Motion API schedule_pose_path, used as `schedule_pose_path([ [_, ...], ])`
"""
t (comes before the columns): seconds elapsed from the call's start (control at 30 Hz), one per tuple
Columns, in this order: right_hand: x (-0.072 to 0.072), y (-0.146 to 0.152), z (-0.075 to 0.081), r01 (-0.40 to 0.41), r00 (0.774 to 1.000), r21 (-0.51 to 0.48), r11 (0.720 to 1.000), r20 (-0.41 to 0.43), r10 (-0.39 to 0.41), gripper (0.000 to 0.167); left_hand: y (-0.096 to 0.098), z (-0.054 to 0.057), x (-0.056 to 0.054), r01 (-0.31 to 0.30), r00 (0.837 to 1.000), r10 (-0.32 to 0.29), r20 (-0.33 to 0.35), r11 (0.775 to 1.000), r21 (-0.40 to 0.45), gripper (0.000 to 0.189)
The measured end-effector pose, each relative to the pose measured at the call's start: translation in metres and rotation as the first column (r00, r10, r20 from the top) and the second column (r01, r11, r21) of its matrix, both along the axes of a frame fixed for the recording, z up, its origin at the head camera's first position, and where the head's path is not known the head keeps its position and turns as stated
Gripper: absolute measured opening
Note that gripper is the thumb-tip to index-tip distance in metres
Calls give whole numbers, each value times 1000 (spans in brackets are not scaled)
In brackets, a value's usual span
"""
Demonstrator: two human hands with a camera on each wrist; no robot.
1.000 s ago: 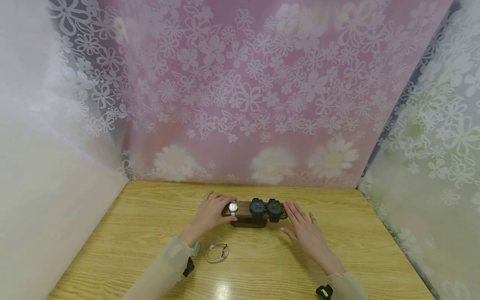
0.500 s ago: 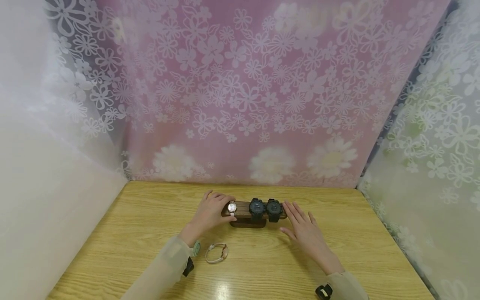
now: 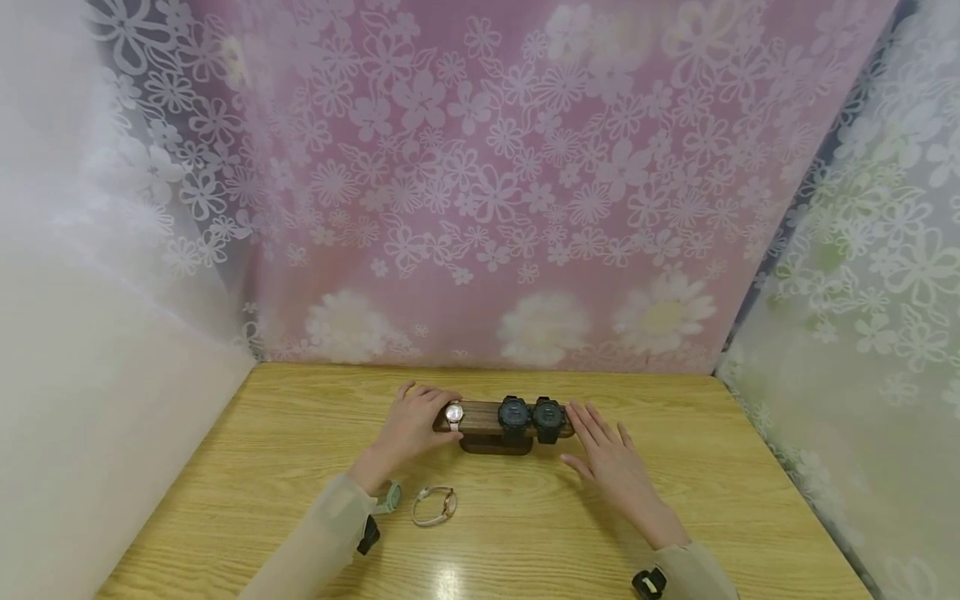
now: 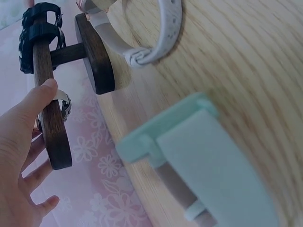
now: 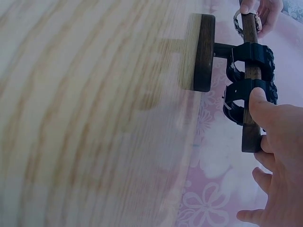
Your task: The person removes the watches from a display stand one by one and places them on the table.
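A dark wooden watch stand [image 3: 483,417] has a horizontal bar on a short post and base. Near the bar's left end my left hand [image 3: 411,423] pinches a small white-strapped wristwatch [image 3: 454,413], thumb in front and fingers behind; part of its strap is hidden. In the left wrist view the thumb also lies against the bar. Two bulky black wristwatches [image 3: 513,413] sit side by side on the right half. My right hand [image 3: 613,467] touches the bar's right end with straight fingertips, its thumb spread out in front.
A white-strapped watch with a rose-gold case [image 3: 434,506] lies on the wood-grain table [image 3: 525,533], its strap closed in a loop. A mint-green watch [image 4: 199,156] stands beside my left forearm. A pink floral curtain [image 3: 480,183] hangs behind the table.
My left hand has slid left with the small watch, towards the bar's left end. More bare bar shows between it and the black watches. The right hand stays in place.
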State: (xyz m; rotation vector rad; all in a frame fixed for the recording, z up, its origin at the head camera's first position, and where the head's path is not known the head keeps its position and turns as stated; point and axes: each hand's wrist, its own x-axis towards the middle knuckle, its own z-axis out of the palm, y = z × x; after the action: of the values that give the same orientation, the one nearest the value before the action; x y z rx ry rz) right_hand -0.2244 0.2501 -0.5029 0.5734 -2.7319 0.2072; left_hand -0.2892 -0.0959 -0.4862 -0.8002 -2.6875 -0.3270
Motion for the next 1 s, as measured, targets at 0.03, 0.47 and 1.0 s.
schedule_pose_path([
  [0.03,0,0,0,0,1000,0,1000,1,0,81,-1,0,0,2,1000,-2,-3,1000,4,65],
  [0.47,0,2,1,0,1000,11,1000,12,0,82,-5,3,0,28,1000,-28,-10,999,22,66],
  [1.0,0,3,0,-9,1000,1,1000,-6,9,80,-16,2,0,6,999,-5,-32,1000,24,65],
])
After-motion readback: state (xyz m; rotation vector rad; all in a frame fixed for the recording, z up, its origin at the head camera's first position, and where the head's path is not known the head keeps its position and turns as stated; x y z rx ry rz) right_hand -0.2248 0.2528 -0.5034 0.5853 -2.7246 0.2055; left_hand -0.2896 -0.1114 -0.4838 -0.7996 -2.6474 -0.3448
